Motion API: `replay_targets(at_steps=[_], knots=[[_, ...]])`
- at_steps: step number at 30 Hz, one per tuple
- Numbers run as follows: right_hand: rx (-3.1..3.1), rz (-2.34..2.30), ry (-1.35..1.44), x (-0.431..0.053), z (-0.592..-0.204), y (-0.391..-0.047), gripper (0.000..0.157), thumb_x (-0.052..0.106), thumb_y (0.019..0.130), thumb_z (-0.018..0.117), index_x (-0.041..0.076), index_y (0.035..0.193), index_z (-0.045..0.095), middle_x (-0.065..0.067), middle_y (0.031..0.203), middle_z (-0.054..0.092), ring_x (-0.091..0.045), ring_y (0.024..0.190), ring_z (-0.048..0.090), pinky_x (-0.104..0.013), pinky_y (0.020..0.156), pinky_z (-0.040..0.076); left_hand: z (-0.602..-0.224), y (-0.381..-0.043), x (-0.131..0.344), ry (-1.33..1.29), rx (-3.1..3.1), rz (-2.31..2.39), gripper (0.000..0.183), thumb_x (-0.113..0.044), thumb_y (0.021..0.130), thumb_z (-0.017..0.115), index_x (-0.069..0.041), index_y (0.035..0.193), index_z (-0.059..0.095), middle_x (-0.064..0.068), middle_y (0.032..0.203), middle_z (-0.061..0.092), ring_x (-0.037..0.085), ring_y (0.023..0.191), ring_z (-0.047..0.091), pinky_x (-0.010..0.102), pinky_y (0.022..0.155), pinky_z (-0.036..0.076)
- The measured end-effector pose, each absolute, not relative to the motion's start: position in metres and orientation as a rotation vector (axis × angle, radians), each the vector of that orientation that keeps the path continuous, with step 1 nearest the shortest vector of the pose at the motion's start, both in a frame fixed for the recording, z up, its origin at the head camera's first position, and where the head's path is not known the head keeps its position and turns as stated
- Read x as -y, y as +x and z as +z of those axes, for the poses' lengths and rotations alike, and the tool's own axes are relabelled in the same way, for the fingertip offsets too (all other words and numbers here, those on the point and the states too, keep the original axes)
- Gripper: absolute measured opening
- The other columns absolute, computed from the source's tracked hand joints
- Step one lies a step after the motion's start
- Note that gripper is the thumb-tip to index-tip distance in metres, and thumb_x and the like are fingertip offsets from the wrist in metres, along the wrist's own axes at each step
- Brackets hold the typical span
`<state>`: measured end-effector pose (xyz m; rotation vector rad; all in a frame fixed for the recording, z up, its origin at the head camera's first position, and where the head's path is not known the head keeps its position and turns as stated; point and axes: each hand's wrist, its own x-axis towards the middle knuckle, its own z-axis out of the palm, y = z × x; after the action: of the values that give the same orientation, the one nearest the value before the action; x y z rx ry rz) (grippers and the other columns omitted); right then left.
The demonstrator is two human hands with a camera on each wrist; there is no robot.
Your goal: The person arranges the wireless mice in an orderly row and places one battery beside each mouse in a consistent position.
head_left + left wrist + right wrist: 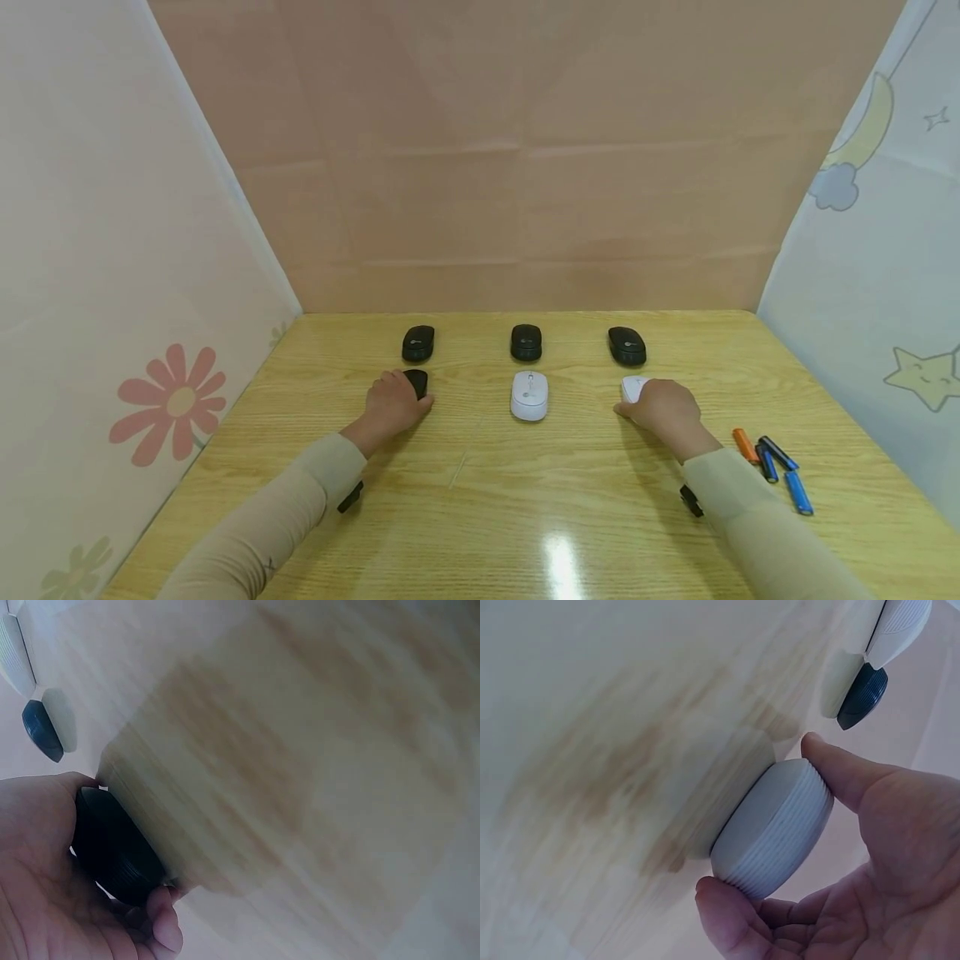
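Observation:
On the left of the table, my left hand (pixel 395 403) grips a black computer mouse (pixel 416 382) by its sides. The left wrist view shows the thumb at one side of this black mouse (pixel 116 844) and curled fingertips at the other. My right hand (pixel 663 410) holds a white computer mouse (pixel 633 387) on the right side, its top partly hidden by the hand. Thumb and fingers lie on opposite sides of that white mouse (pixel 774 829) in the right wrist view. Between the hands sits another white mouse (pixel 529 396).
Behind stands a row of black mice: left (pixel 417 343), middle (pixel 527 342) and right (pixel 627 346). Beside the right forearm lie an orange battery (pixel 746 446), a blue battery (pixel 798 492) and two dark-and-blue ones. Printed cloth walls (pixel 525 167) enclose the wooden table (pixel 480 500).

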<state>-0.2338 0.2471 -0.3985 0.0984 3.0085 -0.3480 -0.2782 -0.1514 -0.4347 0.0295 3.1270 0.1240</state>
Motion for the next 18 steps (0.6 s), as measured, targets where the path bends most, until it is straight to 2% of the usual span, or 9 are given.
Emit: replay_targets(at_steps=[11, 18], knots=[[-2.963, -0.328, 0.116, -0.249, -0.398, -0.235, 0.069, 0.058, 0.089, 0.06, -0.012, 0.084, 0.063, -0.015, 0.076, 0.059, -0.027, 0.065, 0.054, -0.039, 0.056, 0.047, -0.436, -0.279, 0.152, 0.034, -3.132, 0.129, 0.071, -0.054, 0.091, 0.059, 0.016, 0.104, 0.05, 0.021, 0.086, 0.048, 0.032, 0.079, 0.057, 0.04, 0.068, 0.052], [-2.991, -0.317, 0.013, -0.253, -0.387, -0.235, 0.064, 0.055, 0.094, 0.053, -0.006, 0.08, 0.063, -0.011, 0.072, 0.059, -0.026, 0.062, 0.054, -0.04, 0.056, 0.047, -0.434, -0.279, 0.15, 0.022, -3.118, 0.136, 0.071, -0.053, 0.092, 0.058, 0.016, 0.104, 0.05, 0.022, 0.087, 0.049, 0.033, 0.081, 0.057, 0.041, 0.069, 0.051]])
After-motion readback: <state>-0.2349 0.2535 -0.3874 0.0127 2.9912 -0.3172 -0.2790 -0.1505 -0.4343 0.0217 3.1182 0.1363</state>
